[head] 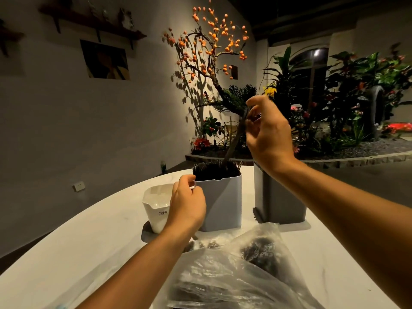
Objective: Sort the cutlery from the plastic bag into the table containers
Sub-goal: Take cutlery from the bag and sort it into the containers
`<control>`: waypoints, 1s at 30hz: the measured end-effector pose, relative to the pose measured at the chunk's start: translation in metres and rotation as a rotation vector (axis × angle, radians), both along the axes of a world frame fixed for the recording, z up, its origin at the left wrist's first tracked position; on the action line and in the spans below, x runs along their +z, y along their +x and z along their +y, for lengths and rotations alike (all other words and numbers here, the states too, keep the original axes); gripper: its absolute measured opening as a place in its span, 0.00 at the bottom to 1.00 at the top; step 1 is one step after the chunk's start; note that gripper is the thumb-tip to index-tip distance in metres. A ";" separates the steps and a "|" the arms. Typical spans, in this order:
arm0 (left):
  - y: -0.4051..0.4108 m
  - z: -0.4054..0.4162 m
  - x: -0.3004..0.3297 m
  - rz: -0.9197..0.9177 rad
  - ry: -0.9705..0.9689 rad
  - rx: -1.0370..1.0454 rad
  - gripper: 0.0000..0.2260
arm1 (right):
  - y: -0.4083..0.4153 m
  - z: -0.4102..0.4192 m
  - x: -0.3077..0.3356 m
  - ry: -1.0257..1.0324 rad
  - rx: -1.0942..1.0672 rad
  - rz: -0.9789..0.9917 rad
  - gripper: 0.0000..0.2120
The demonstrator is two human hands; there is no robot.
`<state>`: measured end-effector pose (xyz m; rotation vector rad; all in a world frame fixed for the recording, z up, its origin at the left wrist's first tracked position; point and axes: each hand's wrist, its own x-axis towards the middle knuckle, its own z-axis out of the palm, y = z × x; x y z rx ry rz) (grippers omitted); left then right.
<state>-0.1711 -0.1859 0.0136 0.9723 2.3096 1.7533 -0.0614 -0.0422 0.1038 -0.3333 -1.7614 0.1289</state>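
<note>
A clear plastic bag point(234, 270) with dark cutlery inside lies at the table's near edge. Behind it stand a light grey container point(223, 201) packed with dark cutlery, a darker grey container point(281, 197) to its right and a small white container point(156, 206) to its left. My left hand point(187, 204) grips the light grey container's left rim. My right hand point(267, 134) is raised above that container and pinches the top of a dark piece of cutlery point(234, 143), whose lower end dips into the container. Its type is unclear.
The white table point(89, 253) curves away at left and back. Beyond it stands a lit tree with orange fruit point(211, 52) and a bed of plants point(345, 97) behind a stone border. A shelf and a picture hang on the left wall.
</note>
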 end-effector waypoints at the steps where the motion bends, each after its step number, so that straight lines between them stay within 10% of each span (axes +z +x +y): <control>1: -0.001 0.000 -0.001 0.003 -0.006 0.006 0.14 | -0.004 -0.002 -0.005 0.068 -0.023 -0.051 0.17; 7: -0.001 -0.004 0.000 -0.040 -0.036 -0.007 0.13 | -0.019 0.001 -0.048 0.096 -0.174 -0.777 0.13; 22: 0.062 -0.088 0.035 0.025 0.026 0.006 0.05 | 0.063 -0.096 -0.003 -0.013 -0.003 -0.660 0.08; 30: 0.109 -0.154 0.025 0.096 -0.080 -0.068 0.10 | 0.110 -0.180 -0.015 -0.364 0.358 -1.116 0.07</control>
